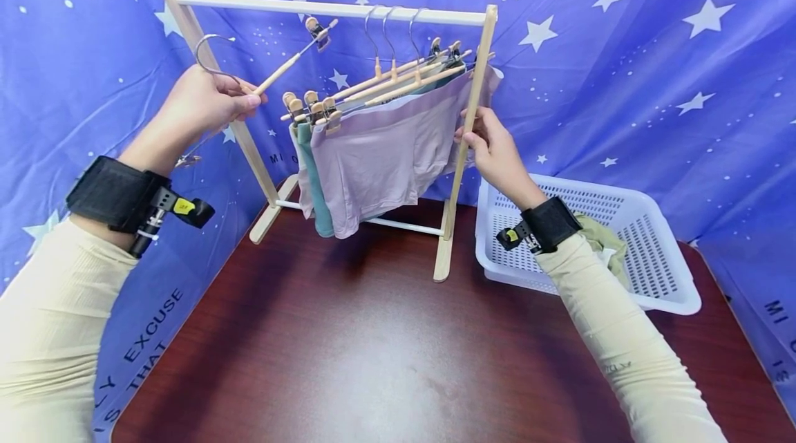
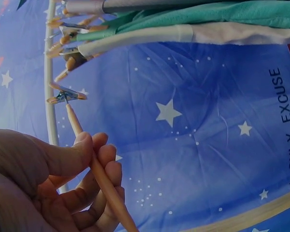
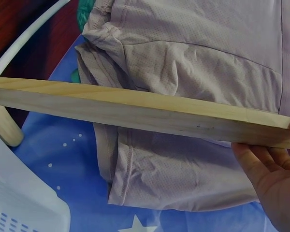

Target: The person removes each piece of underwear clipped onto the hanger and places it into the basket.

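My left hand [image 1: 214, 101] pinches the wooden bar of a clip hanger [image 1: 278, 75] between thumb and fingers, left of the hung clothes. Its metal hook points up over the hand, and no garment hangs from the clip that shows. In the left wrist view the bar [image 2: 105, 181] crosses under the thumb. My right hand [image 1: 497, 153] grips the right upright post [image 1: 468, 132] of a small wooden drying rack, fingers and thumb on either side of it. Beside this post hang mauve boxer briefs [image 1: 379, 159], clipped at the waistband, with teal briefs [image 1: 318, 198] and a pale pair behind.
The hangers' hooks sit over the rack's top rail [image 1: 267, 4]. To the right, a white slotted basket [image 1: 659, 222] holds an olive-green cloth [image 1: 600, 236]. A dark red table [image 1: 348, 346] bears both. A blue star-printed curtain [image 1: 597, 83] hangs close behind.
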The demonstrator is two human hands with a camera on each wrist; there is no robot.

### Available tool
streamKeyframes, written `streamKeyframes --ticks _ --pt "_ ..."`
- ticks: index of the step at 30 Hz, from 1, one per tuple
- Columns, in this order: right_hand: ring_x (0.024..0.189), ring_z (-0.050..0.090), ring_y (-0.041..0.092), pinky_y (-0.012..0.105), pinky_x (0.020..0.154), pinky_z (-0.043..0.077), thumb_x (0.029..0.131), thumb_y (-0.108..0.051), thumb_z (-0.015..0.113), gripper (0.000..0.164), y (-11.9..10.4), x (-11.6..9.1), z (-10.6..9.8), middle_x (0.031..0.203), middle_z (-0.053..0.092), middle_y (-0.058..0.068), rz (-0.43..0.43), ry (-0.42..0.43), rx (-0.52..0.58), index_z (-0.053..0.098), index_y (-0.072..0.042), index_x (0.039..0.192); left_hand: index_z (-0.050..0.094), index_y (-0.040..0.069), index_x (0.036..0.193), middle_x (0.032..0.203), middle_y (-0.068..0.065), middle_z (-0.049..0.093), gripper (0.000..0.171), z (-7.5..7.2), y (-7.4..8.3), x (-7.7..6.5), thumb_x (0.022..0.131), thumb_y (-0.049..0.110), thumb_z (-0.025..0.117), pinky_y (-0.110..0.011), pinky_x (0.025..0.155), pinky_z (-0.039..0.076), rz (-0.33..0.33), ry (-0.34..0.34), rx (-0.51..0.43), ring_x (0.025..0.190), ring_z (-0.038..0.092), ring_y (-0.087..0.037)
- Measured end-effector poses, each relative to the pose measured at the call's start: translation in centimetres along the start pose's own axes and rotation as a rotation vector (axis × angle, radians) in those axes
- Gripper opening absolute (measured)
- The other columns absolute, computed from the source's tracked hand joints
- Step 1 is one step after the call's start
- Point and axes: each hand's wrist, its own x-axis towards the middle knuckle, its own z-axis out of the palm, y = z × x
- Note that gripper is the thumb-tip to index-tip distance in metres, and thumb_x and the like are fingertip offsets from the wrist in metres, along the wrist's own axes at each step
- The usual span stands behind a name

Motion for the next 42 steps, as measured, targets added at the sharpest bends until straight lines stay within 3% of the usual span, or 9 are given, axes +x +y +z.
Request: streamKeyframes --ticks 4,8,13,20,25,28,32,36,42 --pt "0.092 0.06 0.018 0.04 0.086 0.049 0.098 0.002 0.039 0.03 0.1 0.1 0.0 0.102 0.058 0.026 -0.002 0.005 -0.003 0.042 0.008 0.127 0.068 0.005 0.112 0.065 0.023 0.058 0.042 -0.2 0.2 0.8 0.09 0.04 0.059 -0.027 0.061 0.037 0.015 0.035 0.074 0.07 0.049 -0.004" --pt "0.096 0.06 0.027 0.041 0.087 0.048 0.098 0.002 0.038 0.03 0.2 0.0 0.1 0.102 0.058 0.026 0.004 0.008 -0.006 0.041 0.007 0.127 0.066 0.003 0.114 0.056 0.024 0.055 0.044 -0.6 0.2 1.7 0.09 0.039 0.059 -0.026 0.062 0.037 -0.004 0.058 0.077 0.066 0.051 -0.001" --pt "0.101 0.059 0.038 0.043 0.088 0.048 0.098 0.001 0.037 0.029 0.1 -0.1 0.1 0.103 0.056 0.026 0.013 0.009 -0.001 0.041 0.005 0.127 0.066 0.008 0.116 0.052 0.027 0.053 0.045 -1.5 0.1 2.9 0.089 0.043 0.059 -0.027 0.061 0.035 -0.061 0.079 0.069 0.061 0.052 0.004" --pt "0.098 0.059 0.036 0.04 0.087 0.048 0.098 0.001 0.038 0.029 0.2 0.0 0.3 0.102 0.057 0.026 0.005 0.022 -0.004 0.041 0.007 0.126 0.065 0.013 0.118 0.048 0.025 0.053 0.038 -2.9 0.2 4.7 0.09 0.038 0.059 -0.026 0.059 0.036 -0.163 0.052 0.046 0.059 0.052 0.004" --pt "0.096 0.06 0.033 0.04 0.087 0.049 0.098 0.002 0.038 0.029 0.3 0.0 0.3 0.102 0.058 0.027 0.002 0.031 -0.019 0.042 0.005 0.126 0.067 0.023 0.09 0.049 0.021 0.056 0.011 -3.6 0.3 5.9 0.092 0.032 0.06 -0.023 0.052 0.037 -0.213 0.013 -0.023 0.054 0.053 0.004" --pt "0.098 0.06 0.037 0.043 0.087 0.049 0.098 0.002 0.038 0.029 0.3 0.0 0.4 0.102 0.057 0.029 0.002 0.032 -0.009 0.042 0.006 0.126 0.06 0.026 0.072 0.049 0.019 0.057 0.02 -4.0 0.1 6.5 0.092 0.028 0.06 -0.022 0.048 0.037 -0.236 0.0 -0.08 0.051 0.053 0.002" --pt "0.1 0.06 0.039 0.044 0.088 0.049 0.098 0.002 0.039 0.029 0.4 0.1 0.4 0.103 0.057 0.029 0.003 0.033 -0.002 0.042 0.007 0.126 0.057 0.031 0.058 0.047 0.019 0.056 0.034 -4.3 -0.2 7.0 0.092 0.025 0.059 -0.02 0.045 0.038 -0.235 -0.013 -0.047 0.048 0.052 0.002" --pt "0.099 0.06 0.037 0.043 0.088 0.049 0.098 0.002 0.039 0.029 0.5 0.0 0.4 0.102 0.058 0.027 0.006 0.039 -0.003 0.042 0.007 0.126 0.055 0.033 0.053 0.045 0.02 0.056 0.041 -4.5 -0.5 7.3 0.093 0.024 0.058 -0.018 0.045 0.04 -0.234 -0.031 -0.002 0.045 0.052 0.003" --pt "0.099 0.06 0.039 0.043 0.089 0.049 0.098 0.002 0.038 0.029 0.4 0.0 0.5 0.102 0.057 0.029 0.004 0.051 0.008 0.042 0.008 0.126 0.056 0.029 0.054 0.046 0.015 0.058 0.042 -5.0 -1.4 7.9 0.094 0.018 0.056 -0.016 0.046 0.046 -0.277 -0.07 -0.103 0.044 0.056 0.002"
